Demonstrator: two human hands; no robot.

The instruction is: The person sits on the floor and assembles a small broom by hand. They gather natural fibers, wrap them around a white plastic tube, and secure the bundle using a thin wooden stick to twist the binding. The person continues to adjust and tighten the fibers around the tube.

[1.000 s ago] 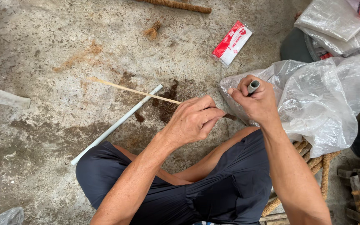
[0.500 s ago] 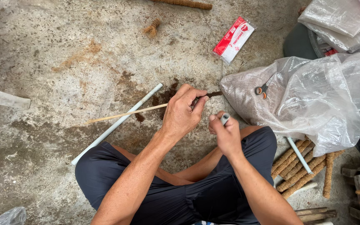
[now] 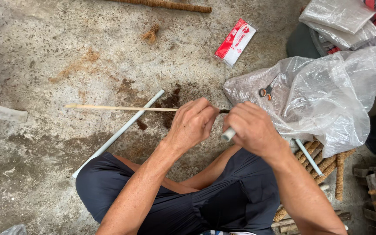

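Rough concrete floor (image 3: 44, 52) is lying under a seated person. Left hand (image 3: 193, 123) is pinching a thin bamboo stick (image 3: 118, 108), its grip clenched; right hand (image 3: 254, 129) is grasping a short white tube (image 3: 228, 134). Fibre-winding seems to be starting, calling for steady tension. Stick is lying nearly level, free tip pointing left.

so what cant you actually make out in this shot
Head view only:
- The stick's right end is hidden inside the left hand.
- Most of the small white tube is covered by the right hand.
- The scissors blades blur into the plastic sack.
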